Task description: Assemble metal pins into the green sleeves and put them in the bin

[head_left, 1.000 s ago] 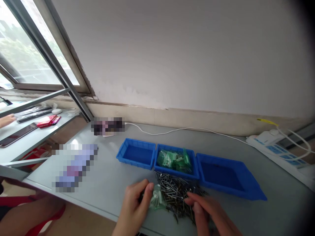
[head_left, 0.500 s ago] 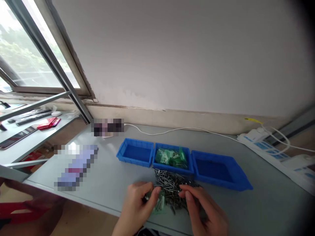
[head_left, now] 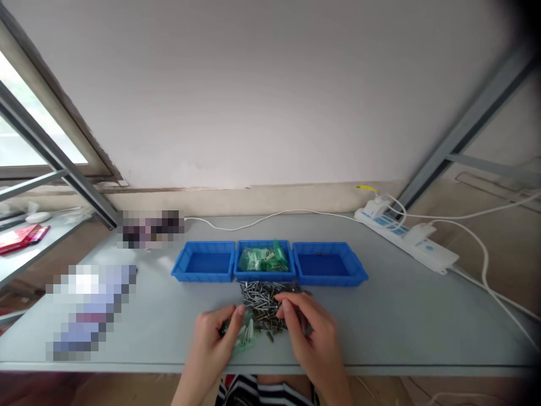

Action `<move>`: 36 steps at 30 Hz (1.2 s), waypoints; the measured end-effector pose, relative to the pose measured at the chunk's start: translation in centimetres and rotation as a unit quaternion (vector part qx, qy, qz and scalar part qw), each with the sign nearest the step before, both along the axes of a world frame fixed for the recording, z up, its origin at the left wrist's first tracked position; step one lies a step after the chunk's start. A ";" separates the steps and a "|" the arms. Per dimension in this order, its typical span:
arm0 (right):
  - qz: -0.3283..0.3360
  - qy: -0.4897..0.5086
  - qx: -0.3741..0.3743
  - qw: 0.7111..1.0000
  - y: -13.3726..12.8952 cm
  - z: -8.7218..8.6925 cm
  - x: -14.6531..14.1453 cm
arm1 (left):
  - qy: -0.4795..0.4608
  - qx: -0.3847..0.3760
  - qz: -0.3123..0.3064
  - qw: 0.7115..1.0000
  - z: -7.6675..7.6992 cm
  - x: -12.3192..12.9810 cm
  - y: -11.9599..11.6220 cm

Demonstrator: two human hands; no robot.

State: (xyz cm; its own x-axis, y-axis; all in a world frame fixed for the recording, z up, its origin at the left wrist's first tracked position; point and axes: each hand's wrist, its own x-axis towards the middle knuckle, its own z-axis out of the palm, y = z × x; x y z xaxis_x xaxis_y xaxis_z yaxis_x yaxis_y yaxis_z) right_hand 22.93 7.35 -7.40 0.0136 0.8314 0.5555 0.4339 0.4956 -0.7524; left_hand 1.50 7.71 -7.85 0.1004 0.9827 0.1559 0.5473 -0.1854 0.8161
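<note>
A pile of loose metal screws [head_left: 262, 301] lies on the grey table, just in front of three blue bins. My left hand [head_left: 218, 332] is closed around a small green-tinted clear bag [head_left: 245, 336] with screws inside, at the pile's left edge. My right hand [head_left: 306, 327] is at the pile's right side, thumb and fingertips brought together; whatever is between them is too small to make out. Several green bags of screws [head_left: 262, 258] fill the middle bin [head_left: 265, 276]. The left bin [head_left: 204, 274] shows a bare bottom. A small dark piece lies in the right bin [head_left: 332, 277].
A white power strip [head_left: 406, 237] with plugs and cables sits at the back right. A thin white cable [head_left: 262, 219] runs along the wall. Blurred-out items lie on the left of the table [head_left: 160, 332]. Metal frame posts stand at both sides.
The view has swung to the right and levelled, so more of the power strip and right frame shows. Both hands keep about the same places by the pile, the left still holding the bag.
</note>
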 end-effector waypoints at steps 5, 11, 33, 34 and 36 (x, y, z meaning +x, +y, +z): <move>0.006 -0.001 0.007 1.000 0.1 -0.1 0.0 | 0.003 -0.012 0.007 1.000 -0.3 0.0 0.2; 0.006 -0.010 0.002 1.000 0.2 -0.2 0.0 | -0.007 -0.023 0.013 1.000 -1.0 -0.2 0.2; -0.007 0.020 0.008 1.000 0.1 -0.4 -0.1 | -0.068 -0.029 0.034 0.997 -2.4 -0.7 0.4; -0.009 0.022 0.003 1.000 0.1 -0.3 -0.1 | -0.068 -0.028 0.034 0.997 -2.4 -0.7 0.3; -0.013 0.027 -0.008 1.000 0.0 -0.2 -0.3 | -0.069 -0.024 0.038 0.997 -2.4 -0.7 0.3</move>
